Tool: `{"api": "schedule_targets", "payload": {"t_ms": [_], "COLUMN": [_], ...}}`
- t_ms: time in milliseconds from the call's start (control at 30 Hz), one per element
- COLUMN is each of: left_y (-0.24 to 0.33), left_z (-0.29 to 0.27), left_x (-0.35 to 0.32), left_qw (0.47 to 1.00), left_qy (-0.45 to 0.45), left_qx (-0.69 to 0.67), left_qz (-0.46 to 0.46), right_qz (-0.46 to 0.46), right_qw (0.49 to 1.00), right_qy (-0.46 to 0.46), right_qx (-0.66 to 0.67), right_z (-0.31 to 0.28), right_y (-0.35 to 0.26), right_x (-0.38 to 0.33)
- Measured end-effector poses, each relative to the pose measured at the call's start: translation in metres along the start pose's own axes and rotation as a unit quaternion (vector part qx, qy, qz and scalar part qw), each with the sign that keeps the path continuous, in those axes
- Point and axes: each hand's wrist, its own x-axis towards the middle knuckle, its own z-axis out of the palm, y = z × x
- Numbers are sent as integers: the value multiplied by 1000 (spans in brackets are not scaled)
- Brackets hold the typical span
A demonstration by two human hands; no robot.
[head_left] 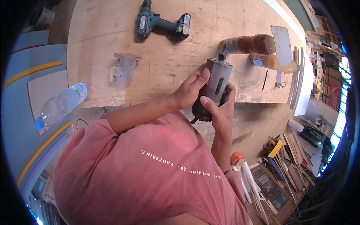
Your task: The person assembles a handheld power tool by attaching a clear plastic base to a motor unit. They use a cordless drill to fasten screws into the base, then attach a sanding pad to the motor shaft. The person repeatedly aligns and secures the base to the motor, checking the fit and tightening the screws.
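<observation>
I hold a trim router (219, 78) with a silver-grey body and a dark lower end. It is tilted over the near edge of the workbench, its black collet end pointing away from me. My left hand (192, 87) is closed against its left side, thumb along the body. My right hand (222, 107) wraps its right side lower down, thumb across the front. The dark end nearest my body is partly covered by my right hand. On the bench to the left stands a clear plastic router base (126, 70), apart from both hands.
A teal and black cordless drill (162, 24) lies at the far side of the plywood workbench (161, 75). Two bottles of brown-orange liquid (249, 44) lie right, beside a pale panel (281, 47) and a thin dark stick (264, 80). A water bottle (62, 105) lies left; scrap wood (292, 150) lower right.
</observation>
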Motion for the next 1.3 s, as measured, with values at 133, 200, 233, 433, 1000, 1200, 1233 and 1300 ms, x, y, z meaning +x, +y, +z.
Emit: {"api": "schedule_targets", "payload": {"t_ms": [133,200,233,433,1000,1200,1233,1300], "left_y": [-3,-11,-11,-10,-9,-10,-10,-14], "left_z": [-1,-5,-4,-5,-18,-16,-19,-25], "left_x": [-2,-3,-3,-3,-11,-7,-7,-7], "left_qw": [1000,1000,999,998,993,985,984,988], "left_qy": [12,16,27,44,29,38,46,49], "left_qx": [26,21,43,34,-109,-162,-167,-136], "left_qz": [8,3,8,-5,-31,-35,-40,-45], "right_qz": [3,8,11,33,-78,-142,-141,-139], "right_qw": [1000,1000,999,997,955,967,966,961], "right_qy": [-7,-8,-8,-19,-1,24,45,84], "right_qx": [-7,-19,-29,-71,-286,-209,-214,-223], "right_z": [1,1,1,6,7,2,0,-6], "right_y": [-2,-3,-3,-14,-21,-13,-13,-11], "right_x": [1,1,1,0,-16,-21,-22,-23]}}
